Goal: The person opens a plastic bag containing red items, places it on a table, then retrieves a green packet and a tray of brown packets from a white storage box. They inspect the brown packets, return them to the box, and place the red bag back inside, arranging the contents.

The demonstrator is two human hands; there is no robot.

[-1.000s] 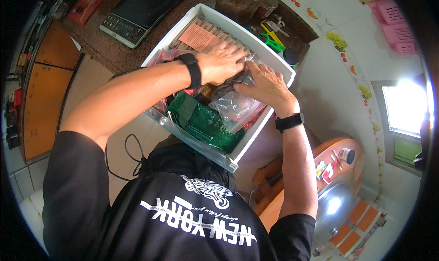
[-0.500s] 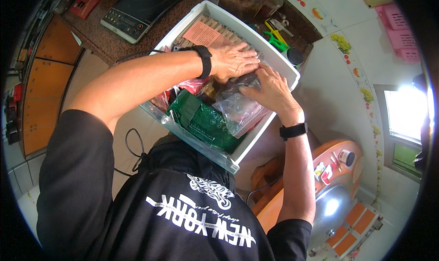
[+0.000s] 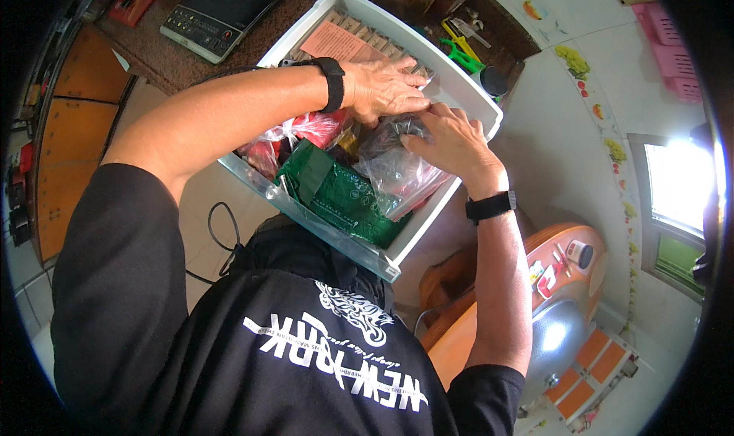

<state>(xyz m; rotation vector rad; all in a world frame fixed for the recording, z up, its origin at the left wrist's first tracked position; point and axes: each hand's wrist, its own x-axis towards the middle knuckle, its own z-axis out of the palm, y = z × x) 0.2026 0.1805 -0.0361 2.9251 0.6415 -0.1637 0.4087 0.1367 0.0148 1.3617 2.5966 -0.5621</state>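
Observation:
A white drawer [image 3: 468, 87] with a see-through front panel is in front of me, packed with bags and packets. My left hand [image 3: 384, 90] reaches across it, palm down, fingers stretched over the packed contents near the middle. Close beside its fingertips, my right hand [image 3: 457, 149] has its thumb and bent fingers on a clear plastic bag [image 3: 405, 172]. A green packet [image 3: 340, 199] lies along the front of the drawer. Left of it sits a red bag in clear wrap [image 3: 310, 126]. Behind my left hand is a block of small brown packets with a pink paper label [image 3: 340, 42].
A black induction cooker [image 3: 206, 35] stands on the dark counter at the far left. Green-handled scissors [image 3: 461, 56] and a dark-lidded jar [image 3: 492, 82] are right of the drawer. At lower right, a wooden table [image 3: 489, 283] carries a metal lid [image 3: 562, 337]. A black cable [image 3: 222, 237] hangs below left.
The drawer appears slightly higher and further left in view. Both hands stay on its contents, with my right fingers shifted a little over the clear bag. More of the red bag shows.

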